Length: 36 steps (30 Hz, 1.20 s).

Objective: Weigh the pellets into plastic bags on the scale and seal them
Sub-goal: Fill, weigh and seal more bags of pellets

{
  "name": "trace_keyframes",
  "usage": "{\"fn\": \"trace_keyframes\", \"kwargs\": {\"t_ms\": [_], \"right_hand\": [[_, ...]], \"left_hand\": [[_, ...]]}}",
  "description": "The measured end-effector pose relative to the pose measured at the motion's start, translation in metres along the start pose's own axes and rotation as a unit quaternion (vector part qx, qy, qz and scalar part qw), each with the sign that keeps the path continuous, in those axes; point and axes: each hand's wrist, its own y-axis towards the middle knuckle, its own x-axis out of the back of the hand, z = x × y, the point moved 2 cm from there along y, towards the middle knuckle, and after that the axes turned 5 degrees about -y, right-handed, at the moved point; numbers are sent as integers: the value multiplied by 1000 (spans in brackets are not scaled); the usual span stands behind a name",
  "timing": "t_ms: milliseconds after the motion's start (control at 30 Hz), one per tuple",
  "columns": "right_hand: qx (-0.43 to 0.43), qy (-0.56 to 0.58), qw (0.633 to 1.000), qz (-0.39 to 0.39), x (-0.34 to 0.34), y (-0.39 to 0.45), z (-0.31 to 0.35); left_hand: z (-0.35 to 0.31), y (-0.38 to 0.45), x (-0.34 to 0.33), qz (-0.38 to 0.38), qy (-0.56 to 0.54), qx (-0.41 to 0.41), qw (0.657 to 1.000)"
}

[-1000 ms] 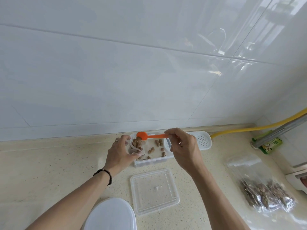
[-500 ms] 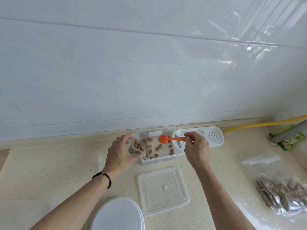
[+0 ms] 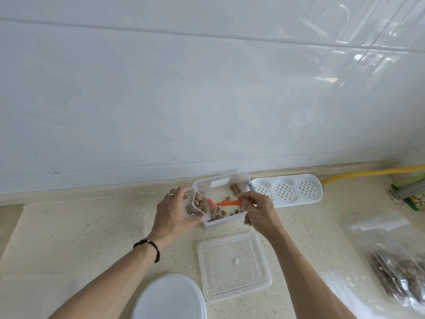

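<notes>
While the left hand point(image 3: 171, 215) grips a small plastic bag point(image 3: 195, 207) of pellets point(image 3: 198, 201) at the clear container's point(image 3: 239, 179) left edge, the right hand point(image 3: 258, 211) pinches an orange spoon point(image 3: 226, 203), its handle lying level, bowl pointing left into the bag's mouth.

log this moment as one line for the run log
step: filling bag | left hand: holds small plastic bag open | right hand: orange spoon at bag mouth | seal: not done

No readable text anywhere. White label point(image 3: 220, 182) on container point(image 3: 243, 178) was blank. Green packet point(image 3: 417, 200) at right edge bore print, too small and blurred to read.
</notes>
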Motion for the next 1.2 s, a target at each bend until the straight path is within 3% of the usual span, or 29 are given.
{"fn": "trace_keyframes", "kwargs": {"t_ms": [400, 667, 933, 1067, 1200], "right_hand": [[-147, 196, 967, -62, 6, -8, -5], [-156, 280, 941, -112, 28, -16, 2], [-65, 211, 964, -150, 62, -35, 47], [72, 41, 986, -144, 63, -54, 76], [243, -130, 950, -149, 60, -71, 95]], "left_hand": [[-3, 11, 4, -4, 12, 2, 1000], [-9, 15, 6, -49, 37, -12, 998], [-37, 17, 8, -30, 36, -2, 999], [-50, 17, 7, -19, -1, 23, 1000], [-58, 16, 6, -12, -31, 38, 999]]}}
